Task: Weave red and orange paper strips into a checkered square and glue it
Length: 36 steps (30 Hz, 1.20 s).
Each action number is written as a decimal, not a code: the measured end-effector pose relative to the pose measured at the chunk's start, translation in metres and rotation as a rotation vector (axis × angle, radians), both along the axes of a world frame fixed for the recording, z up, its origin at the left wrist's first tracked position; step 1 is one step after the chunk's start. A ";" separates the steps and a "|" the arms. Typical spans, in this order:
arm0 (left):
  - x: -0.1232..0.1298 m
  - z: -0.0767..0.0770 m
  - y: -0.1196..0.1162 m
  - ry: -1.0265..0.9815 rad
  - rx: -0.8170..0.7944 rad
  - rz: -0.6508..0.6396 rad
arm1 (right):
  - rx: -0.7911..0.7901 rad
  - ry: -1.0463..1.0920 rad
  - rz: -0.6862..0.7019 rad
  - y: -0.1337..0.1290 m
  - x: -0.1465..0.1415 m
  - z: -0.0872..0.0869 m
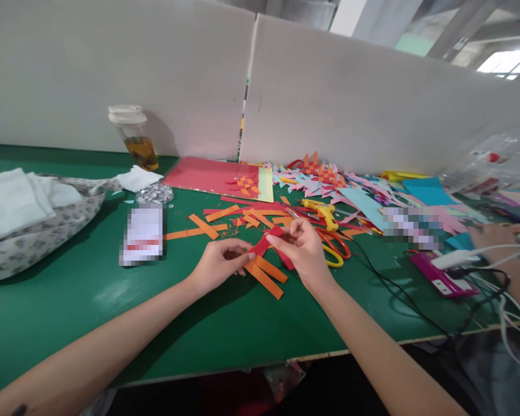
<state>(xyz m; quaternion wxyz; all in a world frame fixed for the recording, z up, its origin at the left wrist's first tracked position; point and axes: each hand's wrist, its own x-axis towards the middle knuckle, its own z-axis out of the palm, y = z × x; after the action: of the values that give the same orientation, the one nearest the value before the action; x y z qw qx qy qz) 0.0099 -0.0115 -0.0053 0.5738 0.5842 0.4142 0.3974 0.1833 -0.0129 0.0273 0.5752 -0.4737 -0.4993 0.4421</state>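
Note:
Between my two hands is a red paper strip point(267, 241), folded or bent, with its lower end near my right palm. My left hand point(219, 266) pinches the strip's left end between thumb and fingers. Two orange paper strips point(268, 278) stick out from that grip toward the lower right, joined to the red paper or held against it; I cannot tell which. My right hand point(305, 254) has thumb and forefinger closed on the strip's upper right part. Loose orange strips point(223, 212) and red scraps lie just beyond my hands on the green table point(164, 323).
Scissors with yellow handles point(334, 257) and a yellow glue gun point(325, 212) lie right of centre. Woven paper fish point(246, 185) rest on a red sheet point(199, 173). A drink cup point(137, 138) stands back left. Right are a purple power strip point(442, 277), cables and another person's arm point(511, 277).

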 end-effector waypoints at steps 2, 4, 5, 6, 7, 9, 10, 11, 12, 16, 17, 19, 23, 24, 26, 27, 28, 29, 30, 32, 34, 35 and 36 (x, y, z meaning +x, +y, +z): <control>0.001 0.000 0.000 0.002 0.003 -0.022 | -0.019 -0.011 0.035 -0.001 -0.002 -0.002; 0.002 0.000 0.000 0.008 -0.011 -0.025 | -0.027 -0.018 0.057 -0.002 -0.004 -0.005; 0.002 0.000 0.001 0.014 -0.022 -0.021 | -0.025 -0.018 0.062 -0.001 -0.005 -0.007; 0.002 -0.001 0.001 0.021 -0.028 -0.018 | -0.021 -0.018 0.061 -0.001 -0.005 -0.008; 0.002 -0.001 0.001 0.031 -0.020 -0.012 | -0.016 -0.019 0.058 0.000 -0.005 -0.009; 0.000 0.000 0.002 0.077 0.058 0.009 | 0.002 -0.042 0.051 0.002 -0.003 -0.010; -0.001 0.000 0.002 0.123 0.123 0.029 | 0.016 -0.075 0.044 0.002 -0.001 -0.010; -0.002 0.002 0.003 0.182 0.193 0.060 | 0.034 -0.129 0.033 0.002 0.000 -0.010; -0.003 0.003 0.003 0.246 0.260 0.095 | 0.057 -0.203 0.020 0.001 0.002 -0.009; -0.006 0.007 0.002 0.413 0.399 0.149 | 0.170 -0.534 -0.012 -0.005 0.003 -0.007; -0.006 0.007 0.001 0.425 0.411 0.125 | 0.189 -0.586 -0.008 -0.008 0.002 -0.007; -0.005 0.007 -0.001 0.436 0.422 0.068 | 0.204 -0.652 0.011 -0.011 -0.001 -0.008; -0.003 0.006 -0.002 0.438 0.407 0.040 | 0.200 -0.717 0.034 -0.014 -0.003 -0.011; -0.003 0.005 -0.002 0.435 0.403 0.042 | 0.201 -0.728 0.037 -0.013 -0.003 -0.011; -0.003 0.005 -0.002 0.437 0.405 0.038 | 0.203 -0.748 0.049 -0.012 -0.003 -0.012; -0.004 0.005 -0.002 0.442 0.408 0.035 | 0.203 -0.755 0.056 -0.012 -0.003 -0.012; -0.004 0.005 -0.002 0.450 0.413 0.032 | 0.201 -0.758 0.065 -0.012 -0.002 -0.013; -0.004 0.004 -0.002 0.456 0.416 0.030 | 0.197 -0.757 0.072 -0.011 -0.002 -0.013; -0.004 0.004 -0.002 0.461 0.419 0.028 | 0.191 -0.753 0.077 -0.011 -0.002 -0.013; -0.004 0.005 -0.002 0.458 0.421 0.025 | 0.181 -0.743 0.079 -0.011 -0.002 -0.013; -0.004 0.005 -0.003 0.447 0.420 0.025 | 0.179 -0.732 0.076 -0.011 -0.003 -0.014; -0.004 0.005 -0.003 0.441 0.417 0.028 | 0.183 -0.723 0.074 -0.011 -0.003 -0.015; -0.004 0.005 -0.003 0.435 0.411 0.033 | 0.187 -0.712 0.073 -0.011 -0.003 -0.015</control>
<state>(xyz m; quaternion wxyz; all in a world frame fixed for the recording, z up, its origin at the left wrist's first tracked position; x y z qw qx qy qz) 0.0063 -0.0140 0.0000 0.3346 0.7528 0.4476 0.3479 0.1802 -0.0239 0.0120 0.3901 -0.5250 -0.7231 0.2222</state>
